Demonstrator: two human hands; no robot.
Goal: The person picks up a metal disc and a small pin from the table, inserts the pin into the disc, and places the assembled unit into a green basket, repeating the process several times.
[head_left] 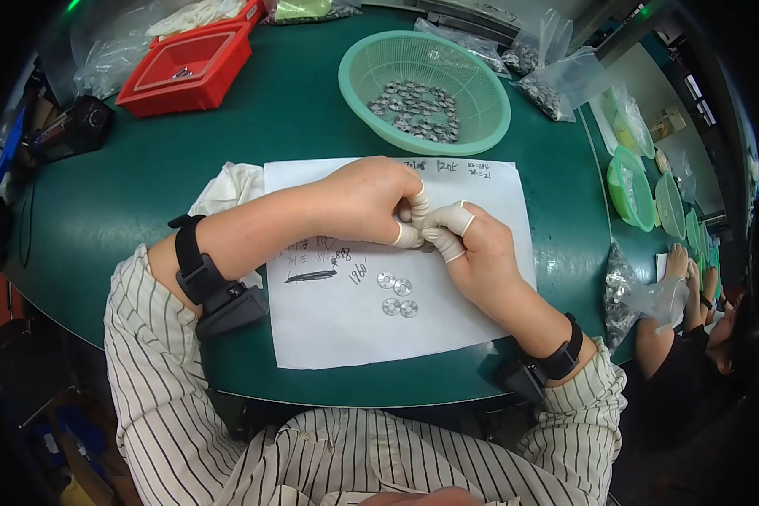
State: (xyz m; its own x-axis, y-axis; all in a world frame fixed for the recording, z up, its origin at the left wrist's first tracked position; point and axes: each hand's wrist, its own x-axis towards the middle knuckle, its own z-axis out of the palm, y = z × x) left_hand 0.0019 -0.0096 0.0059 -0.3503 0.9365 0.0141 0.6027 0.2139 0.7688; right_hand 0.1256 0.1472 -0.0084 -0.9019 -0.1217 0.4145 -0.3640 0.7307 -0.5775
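Both hands meet over a white paper sheet (pixel 472 316) with handwriting on it. My left hand (pixel 367 202) is closed, its covered fingertips pinched against those of my right hand (pixel 481 244), which is closed too. White finger cots cover the fingertips of both. A sliver of a small metal piece seems to show between them; most of it is hidden by the fingers. Just below the hands, on the paper, lie several round silver metal discs with centre holes, in two pairs: an upper pair (pixel 395 282) and a lower pair (pixel 400 307).
Beyond the paper stands a green mesh basket (pixel 354 84) holding many silver metal pieces (pixel 417 110). A red tray (pixel 160 105) is at the far left, a white cloth (pixel 228 190) by my left forearm. Bags of parts (pixel 548 93) lie far right; another person's hand (pixel 676 261) is at right.
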